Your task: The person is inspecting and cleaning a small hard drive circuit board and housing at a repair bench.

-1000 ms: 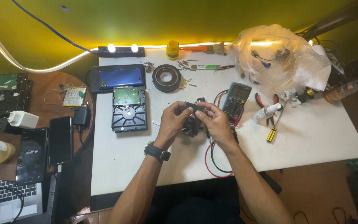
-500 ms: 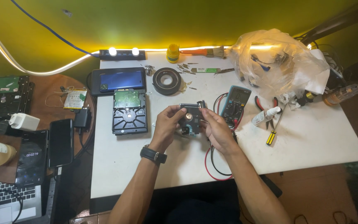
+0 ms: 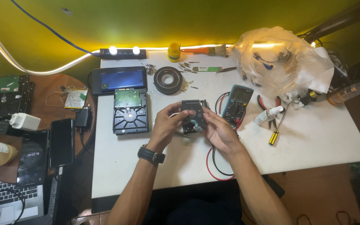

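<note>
Both my hands hold a small dark hard drive (image 3: 193,113) above the middle of the white table (image 3: 313,137). My left hand (image 3: 166,126), with a black wristwatch, grips its left edge. My right hand (image 3: 218,131) grips its right and lower side. A larger hard drive (image 3: 130,110) with a green circuit board lies flat just left of my hands. A blue multimeter (image 3: 237,101) lies just right of them, its red and black leads (image 3: 213,160) curling toward the front edge.
At the back lie a dark tablet (image 3: 119,79), a black tape roll (image 3: 168,80), a brush (image 3: 213,51), loose bits and a plastic bag (image 3: 278,58). Pliers and a yellow screwdriver (image 3: 275,135) lie to the right. A brown side table on the left carries phones (image 3: 61,142) and another drive (image 3: 7,95).
My hands have turned and lifted the small drive, so that its flat face now shows. The camera view has shifted slightly.
</note>
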